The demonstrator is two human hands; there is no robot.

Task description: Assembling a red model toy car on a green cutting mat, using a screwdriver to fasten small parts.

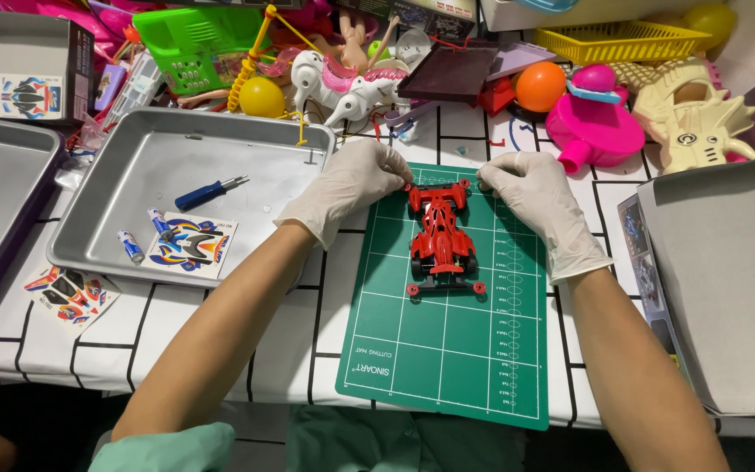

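At your far left stands a grey box (24,65) with a white label (28,94) on its front, printed in red, blue and black. In the metal tray (133,153) lies a square sticker sheet (190,245) in blue, orange and black. A second sticker sheet (70,293), red, blue and white, lies on the surface just below the tray's near left corner. At your right, a printed card (638,240) in dark colours pokes out from under a large grey box (727,280).
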